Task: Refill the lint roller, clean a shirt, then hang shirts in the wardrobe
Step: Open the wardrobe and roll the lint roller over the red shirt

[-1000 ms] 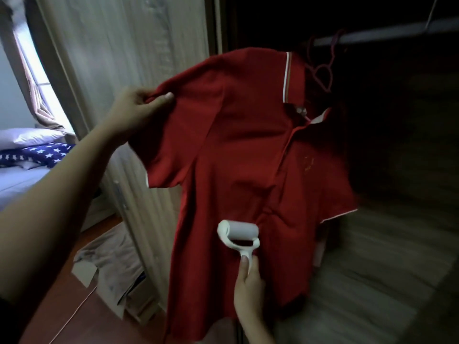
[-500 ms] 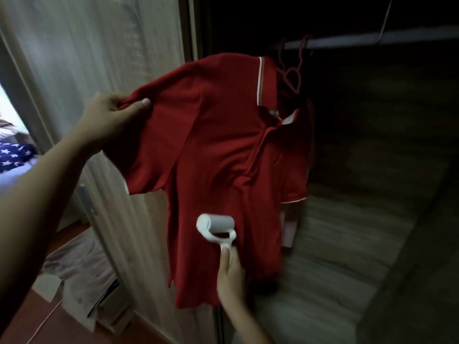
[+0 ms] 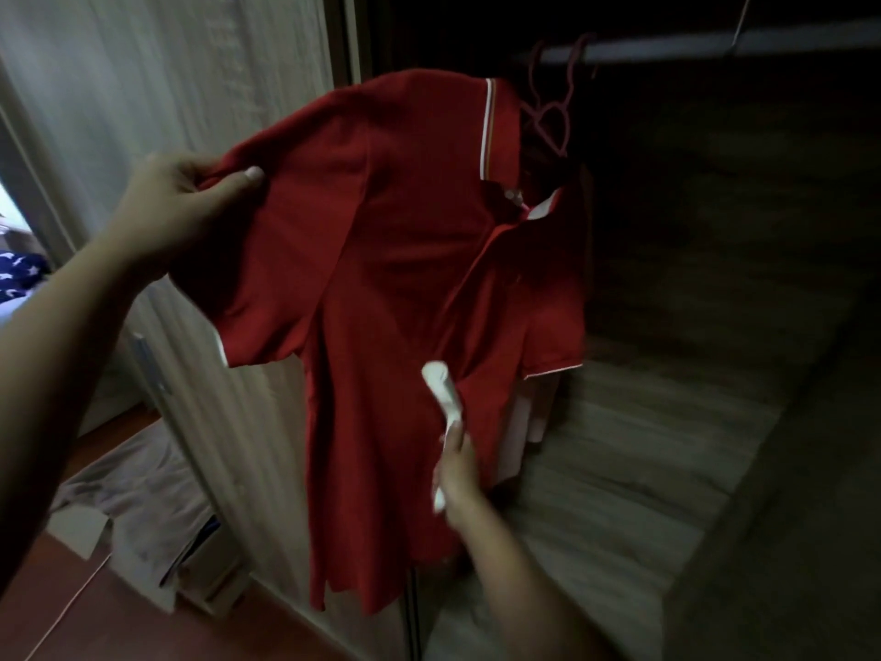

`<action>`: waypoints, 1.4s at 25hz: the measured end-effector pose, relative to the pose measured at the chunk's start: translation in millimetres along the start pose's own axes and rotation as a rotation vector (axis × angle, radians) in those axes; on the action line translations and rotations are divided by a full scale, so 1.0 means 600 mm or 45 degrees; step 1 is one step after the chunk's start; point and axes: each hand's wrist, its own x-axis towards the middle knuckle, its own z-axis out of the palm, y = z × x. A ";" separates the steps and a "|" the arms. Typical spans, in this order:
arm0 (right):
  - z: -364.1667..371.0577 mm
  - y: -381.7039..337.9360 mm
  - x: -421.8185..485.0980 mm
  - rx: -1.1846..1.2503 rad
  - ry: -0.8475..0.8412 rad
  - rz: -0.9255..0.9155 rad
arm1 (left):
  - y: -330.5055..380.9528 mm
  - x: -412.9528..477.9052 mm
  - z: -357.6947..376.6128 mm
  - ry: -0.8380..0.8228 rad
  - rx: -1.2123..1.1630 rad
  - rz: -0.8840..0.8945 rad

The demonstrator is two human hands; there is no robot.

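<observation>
Nearest, the right hand (image 3: 455,462) is gripping the lint roller (image 3: 441,384) against the red polo shirt (image 3: 405,288); the left hand (image 3: 176,217) is pinching its sleeve taut; cleaning is underway, with the shirt on a hanger (image 3: 553,116) on the wardrobe rail (image 3: 715,45)

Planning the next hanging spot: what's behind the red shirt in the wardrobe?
Behind the red shirt, a pale garment peeks out below its sleeve, and the pink hanger hooks the rail. The rest is covered or too dark.
</observation>
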 end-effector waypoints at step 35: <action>-0.028 0.271 -0.078 -0.800 -0.178 -0.479 | 0.018 -0.027 0.013 -0.134 0.016 -0.063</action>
